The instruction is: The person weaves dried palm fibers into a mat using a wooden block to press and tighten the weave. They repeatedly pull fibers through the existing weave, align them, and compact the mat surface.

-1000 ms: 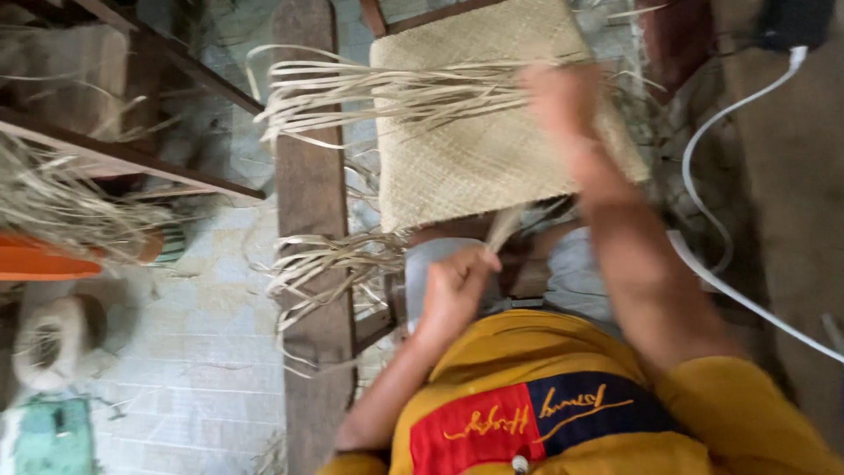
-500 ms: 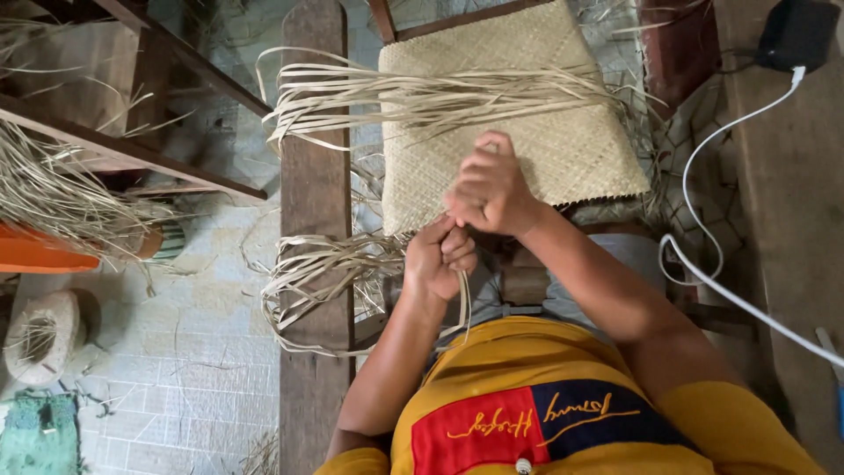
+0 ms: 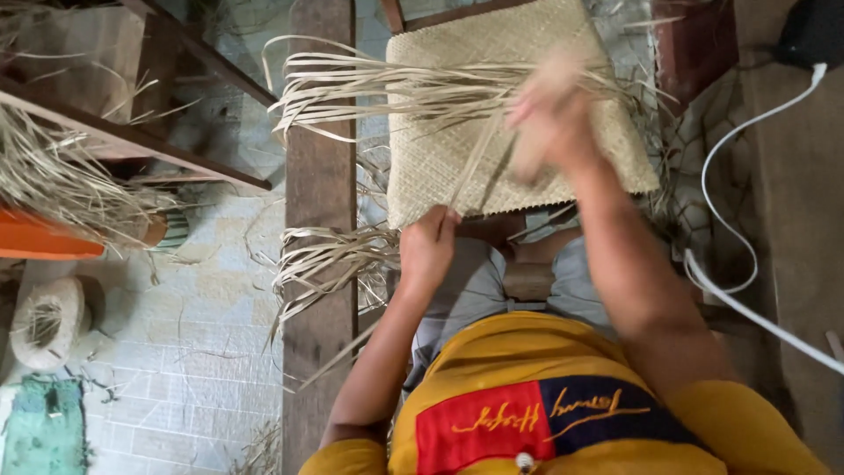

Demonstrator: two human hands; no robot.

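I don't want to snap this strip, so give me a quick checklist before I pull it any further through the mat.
1. Left hand pinching the strip at the mat's near edge: ok.
2. Right hand gripping the strip's far end: cannot tell, it is blurred.
3. Strip running straight between the hands: ok.
4. Woven mat lying flat: ok.
5. Loose strips clear of the working strip: not ok, they fan across the mat.
6. White cable clear of the mat: ok.

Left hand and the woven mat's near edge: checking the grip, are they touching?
Touching. The head view shows the left hand with fingers closed at the woven mat near edge, no gap.
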